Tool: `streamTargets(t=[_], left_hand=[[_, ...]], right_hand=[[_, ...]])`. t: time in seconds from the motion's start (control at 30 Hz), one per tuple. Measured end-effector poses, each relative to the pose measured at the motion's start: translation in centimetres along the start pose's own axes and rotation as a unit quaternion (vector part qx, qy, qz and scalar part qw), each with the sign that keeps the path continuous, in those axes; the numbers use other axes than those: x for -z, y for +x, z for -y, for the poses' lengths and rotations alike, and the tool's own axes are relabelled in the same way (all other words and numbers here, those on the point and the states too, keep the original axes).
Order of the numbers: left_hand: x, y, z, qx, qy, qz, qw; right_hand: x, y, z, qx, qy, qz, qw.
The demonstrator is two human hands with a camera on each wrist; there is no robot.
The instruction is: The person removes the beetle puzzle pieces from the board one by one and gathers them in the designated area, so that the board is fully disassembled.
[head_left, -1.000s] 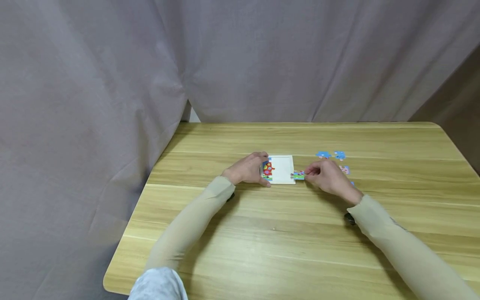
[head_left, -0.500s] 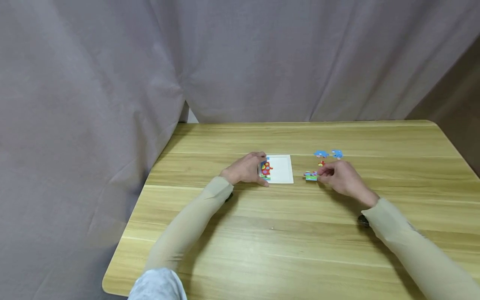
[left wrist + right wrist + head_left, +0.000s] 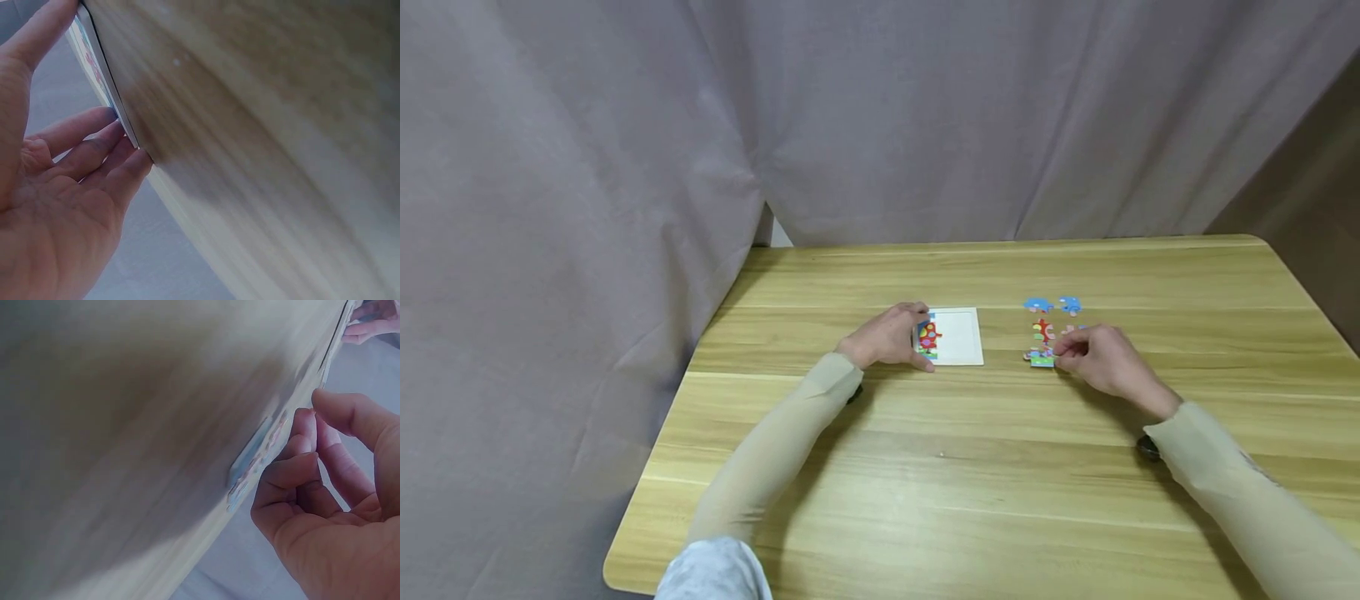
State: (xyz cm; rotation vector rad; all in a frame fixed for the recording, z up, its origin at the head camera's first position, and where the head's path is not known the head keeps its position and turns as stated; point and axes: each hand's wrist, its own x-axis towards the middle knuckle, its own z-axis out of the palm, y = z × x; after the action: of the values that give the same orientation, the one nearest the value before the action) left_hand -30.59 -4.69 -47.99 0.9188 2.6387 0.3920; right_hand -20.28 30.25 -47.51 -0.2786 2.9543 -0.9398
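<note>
- We have the left hand (image 3: 887, 337) at nine o'clock on the white tray (image 3: 958, 337), its thumb at the near edge and its fingers at the far corner, gripping the frame between them; we would keep that hold light and the tray flat on the desk (image 3: 880, 500).
- Our right hand (image 3: 1103, 358) pinches the green-edged piece (image 3: 1041, 360) at its three o'clock end, thumb and finger together; we cannot tell whether the piece rests on the desk or hangs just above it.
- We would do best, in our judgement, to keep that piece level and clear of its neighbours, since such thin card probably catches easily.
- The tray itself looks thin and pale, bare white on its three o'clock side, with red-and-yellow printed pieces (image 3: 928, 337) filling its nine o'clock end.
- The pinched piece, near four o'clock from the tray, shows green below and small mixed colours above.
- From it we see a red piece (image 3: 1042, 331) and a blue piece (image 3: 1037, 305) at twelve, and a second blue piece (image 3: 1070, 303) at one; their printed details are too small for us to read.
</note>
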Motion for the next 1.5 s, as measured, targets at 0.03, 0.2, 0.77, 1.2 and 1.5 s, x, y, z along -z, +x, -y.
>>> streamTargets(t=[0.03,0.2,0.77,1.2,1.5], left_hand=[[0.0,0.0,0.0,0.0,0.001,0.0,1.0],[0.0,0.0,0.1,0.004,0.005,0.0,1.0],[0.0,-0.1,0.2,0.009,0.007,0.003,0.9999],[0.0,-0.2,0.1,0.011,0.009,0.003,0.9999],[0.2,0.0,0.4,0.001,0.015,0.003,0.9999]], right_hand=[[0.0,-0.1,-0.1,-0.002,0.0,0.002,1.0],[0.1,-0.3,-0.3,-0.012,0.002,0.012,0.9999],[0.1,0.1,-0.6,-0.018,-0.004,0.035,0.9992],[0.1,0.3,-0.6,-0.027,-0.011,0.044,0.9986],[1.6,0.7,-0.2,-0.05,-0.015,0.008,0.9986]])
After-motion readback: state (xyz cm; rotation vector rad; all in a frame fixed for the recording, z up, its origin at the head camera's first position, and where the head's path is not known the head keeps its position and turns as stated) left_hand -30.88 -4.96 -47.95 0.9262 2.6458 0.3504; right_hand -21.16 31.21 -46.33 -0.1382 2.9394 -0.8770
